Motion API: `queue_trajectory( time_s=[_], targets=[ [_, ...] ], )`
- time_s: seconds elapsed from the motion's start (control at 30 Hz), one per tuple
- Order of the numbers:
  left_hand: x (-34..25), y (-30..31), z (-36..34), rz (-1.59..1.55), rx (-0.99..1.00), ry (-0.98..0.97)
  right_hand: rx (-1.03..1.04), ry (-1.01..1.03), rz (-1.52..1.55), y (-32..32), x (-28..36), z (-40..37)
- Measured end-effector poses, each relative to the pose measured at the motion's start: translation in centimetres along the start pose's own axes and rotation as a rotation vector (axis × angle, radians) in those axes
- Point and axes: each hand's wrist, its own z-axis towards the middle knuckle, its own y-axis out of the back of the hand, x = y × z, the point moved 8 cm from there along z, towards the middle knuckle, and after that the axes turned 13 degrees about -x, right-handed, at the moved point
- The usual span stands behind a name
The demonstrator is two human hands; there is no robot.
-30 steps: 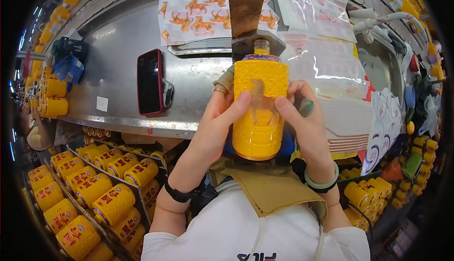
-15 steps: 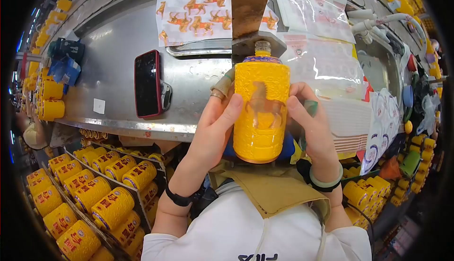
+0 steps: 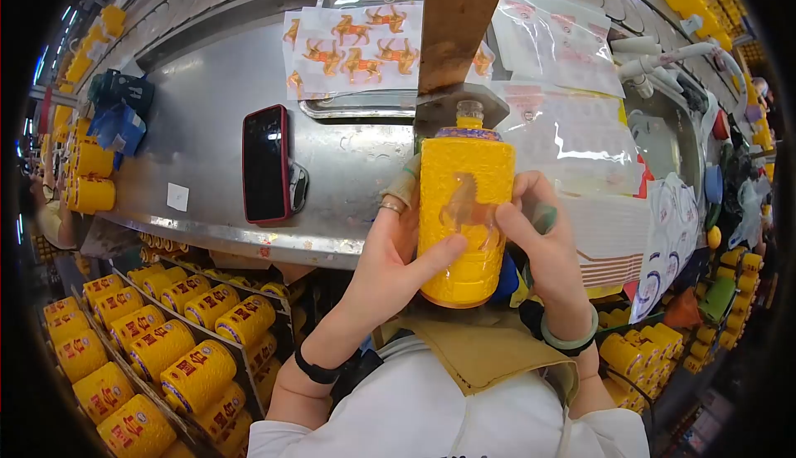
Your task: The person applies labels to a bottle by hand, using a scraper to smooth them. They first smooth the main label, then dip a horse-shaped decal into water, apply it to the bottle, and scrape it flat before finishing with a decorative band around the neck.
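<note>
I hold a yellow embossed bottle [image 3: 464, 222] upright in front of my chest with both hands. My left hand [image 3: 394, 251] wraps its left side, thumb laid across the lower front. My right hand [image 3: 539, 234] grips the right side, thumb pressing beside a translucent orange horse sticker [image 3: 467, 203] on the bottle's front. The bottle's blue collar and clear stopper [image 3: 469, 114] sit just under a wooden post [image 3: 464, 19] on the steel bench.
The steel bench [image 3: 207, 101] carries a red-cased phone [image 3: 265, 164], a tray with horse sticker sheets [image 3: 352, 39] and plastic-wrapped sheets [image 3: 564, 39]. A rack of labelled yellow bottles [image 3: 157, 334] lies at lower left. More yellow bottles [image 3: 643, 350] stand at lower right.
The bottle has turned in my hands so the horse sticker faces me. My left thumb slid down to the lower front and my right thumb moved onto the sticker's edge.
</note>
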Motion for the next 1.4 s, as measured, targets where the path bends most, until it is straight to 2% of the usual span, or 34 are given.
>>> queue_trajectory(
  time_s=[0.9, 1.0, 1.07, 1.4],
  targets=[
    [0.18, 0.08, -0.05, 0.016, -0.008, -0.015, 0.014, -0.018, 0.039, 0.2, -0.01, 0.03],
    [0.51, 0.32, -0.01, -0.03, -0.023, 0.035, 0.012, -0.088, 0.04, 0.47, -0.11, 0.0],
    [0.57, 0.55, -0.02, -0.049, -0.088, 0.055, 0.021, -0.055, 0.015, 0.4, 0.03, -0.01],
    [0.5, 0.15, 0.06, -0.017, -0.139, 0.07, -0.011, -0.003, -0.008, 0.49, -0.38, 0.18]
  ],
)
